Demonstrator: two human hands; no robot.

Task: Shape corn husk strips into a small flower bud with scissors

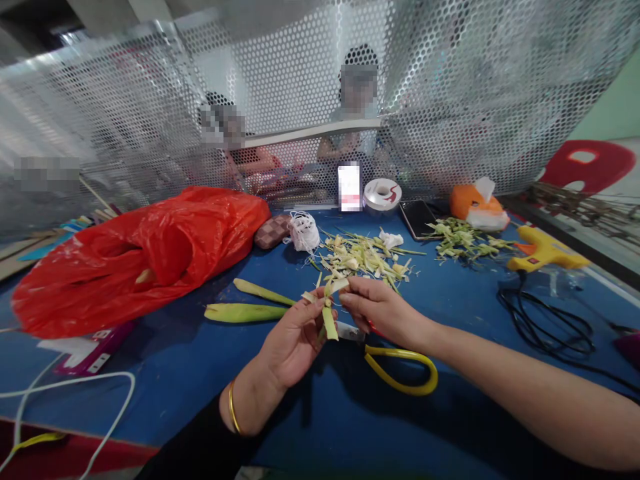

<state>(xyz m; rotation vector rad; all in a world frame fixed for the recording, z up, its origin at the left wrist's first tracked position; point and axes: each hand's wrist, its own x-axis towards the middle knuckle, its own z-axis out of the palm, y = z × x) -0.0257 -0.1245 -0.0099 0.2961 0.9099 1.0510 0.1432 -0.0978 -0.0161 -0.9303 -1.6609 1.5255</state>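
Near the middle of the blue table, my left hand (293,343) is closed on a small woven piece of pale green leaf strips (329,323), whose ends stick out in several directions. My right hand (383,308) pinches the end of one strip at the piece's upper right. Below my hands lie scissors (430,383) with yellow handles; part of the blades is hidden. Left of my left hand, two long green leaf stalks (245,312) rest on the table. Just behind the hands spreads a pile of cut leaf scraps (357,257).
A red plastic bag (215,220) fills the left side, near a white cable (127,393). Behind are a ball of white string (303,231), a lit phone (349,187), a ribbon roll (383,195) and a tissue pack (477,205). A yellow glue gun (545,250) lies right with its black cord.
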